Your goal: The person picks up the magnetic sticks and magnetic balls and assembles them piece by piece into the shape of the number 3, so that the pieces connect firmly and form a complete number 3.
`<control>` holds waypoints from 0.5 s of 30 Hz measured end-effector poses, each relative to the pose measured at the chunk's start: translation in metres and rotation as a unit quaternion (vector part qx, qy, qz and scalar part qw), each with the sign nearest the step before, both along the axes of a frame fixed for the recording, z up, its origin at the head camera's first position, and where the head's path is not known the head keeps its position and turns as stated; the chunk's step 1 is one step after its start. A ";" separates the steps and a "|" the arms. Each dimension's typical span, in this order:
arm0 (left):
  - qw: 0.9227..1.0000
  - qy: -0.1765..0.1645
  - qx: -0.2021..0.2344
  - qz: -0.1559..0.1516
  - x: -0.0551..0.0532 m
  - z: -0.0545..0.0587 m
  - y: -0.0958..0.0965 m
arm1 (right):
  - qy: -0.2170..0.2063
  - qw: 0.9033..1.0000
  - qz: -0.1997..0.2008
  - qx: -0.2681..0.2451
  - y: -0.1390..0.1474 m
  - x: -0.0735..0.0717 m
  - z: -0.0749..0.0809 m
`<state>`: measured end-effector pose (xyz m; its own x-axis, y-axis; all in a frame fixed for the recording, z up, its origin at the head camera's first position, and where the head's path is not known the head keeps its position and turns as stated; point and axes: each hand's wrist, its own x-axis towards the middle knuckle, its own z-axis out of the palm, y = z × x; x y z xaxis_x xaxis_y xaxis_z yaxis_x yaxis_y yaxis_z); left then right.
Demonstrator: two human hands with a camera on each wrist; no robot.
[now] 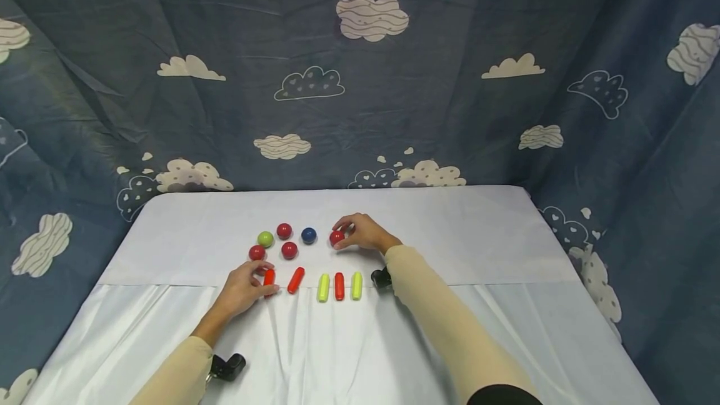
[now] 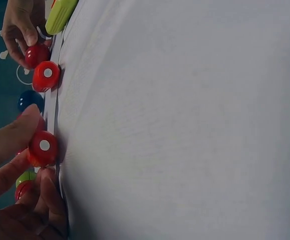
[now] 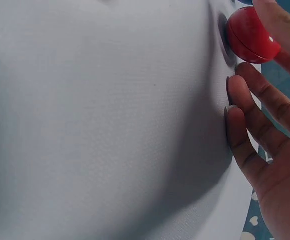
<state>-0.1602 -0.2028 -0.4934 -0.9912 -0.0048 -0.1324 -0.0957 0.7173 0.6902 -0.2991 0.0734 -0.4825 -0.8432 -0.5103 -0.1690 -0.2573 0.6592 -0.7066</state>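
My left hand [image 1: 240,289] pinches a short red cylinder [image 1: 269,278] between thumb and fingertips. In the left wrist view that red cylinder shows a round end with a white dot. Farther back on the right, my right hand [image 1: 362,232] pinches a shiny red ball [image 1: 337,238] with thumb and forefinger. The right wrist view shows a seam round the red ball [image 3: 252,35], and its other fingertips [image 3: 237,120] rest at the white cloth. A blue ball [image 1: 308,235] sits just left of the held ball.
A green ball [image 1: 265,239] and several red balls [image 1: 289,250] lie farther left. In front, a slanted red cylinder [image 1: 295,280] lies beside upright-pointing green cylinders [image 1: 323,288] with another red cylinder [image 1: 339,286] between them. White cloth covers the table [image 1: 450,224]; a dark cloud-print curtain [image 1: 427,99] hangs behind.
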 end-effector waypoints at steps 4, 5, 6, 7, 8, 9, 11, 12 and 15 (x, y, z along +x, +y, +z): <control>1.000 -0.010 0.005 0.002 0.000 -0.002 0.000 | 0.005 1.000 -0.005 0.007 -0.001 -0.001 -0.001; 1.000 -0.011 0.007 0.003 -0.001 -0.003 0.000 | 0.007 1.000 -0.007 0.007 0.000 -0.002 -0.002; 1.000 -0.010 0.009 0.002 -0.001 -0.003 0.000 | 0.009 1.000 -0.009 0.007 -0.001 -0.002 -0.002; 1.000 -0.009 0.008 0.003 -0.001 -0.004 0.000 | 0.010 1.000 -0.011 0.006 -0.001 -0.003 -0.003; 1.000 -0.007 0.007 0.002 -0.001 -0.004 0.000 | 0.012 1.000 -0.011 0.004 -0.001 -0.003 -0.003; 1.000 -0.006 0.007 0.002 -0.001 -0.004 -0.001 | 0.013 1.000 -0.013 0.003 -0.001 -0.003 -0.004; 1.000 -0.004 0.005 -0.001 -0.001 -0.003 -0.002 | 0.012 1.000 -0.014 -0.001 0.000 -0.003 -0.004; 1.000 -0.004 0.004 -0.003 -0.001 -0.003 -0.003 | 0.011 1.000 -0.015 -0.001 0.000 -0.003 -0.004; 1.000 -0.007 0.004 -0.004 -0.001 -0.001 -0.004 | 0.010 1.000 -0.020 -0.002 0.000 -0.003 -0.005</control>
<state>-0.1613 -0.2066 -0.4940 -0.9891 0.0047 -0.1472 -0.1000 0.7122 0.6948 -0.3024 0.0731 -0.4872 -0.8661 -0.4768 -0.1503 -0.2445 0.6662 -0.7046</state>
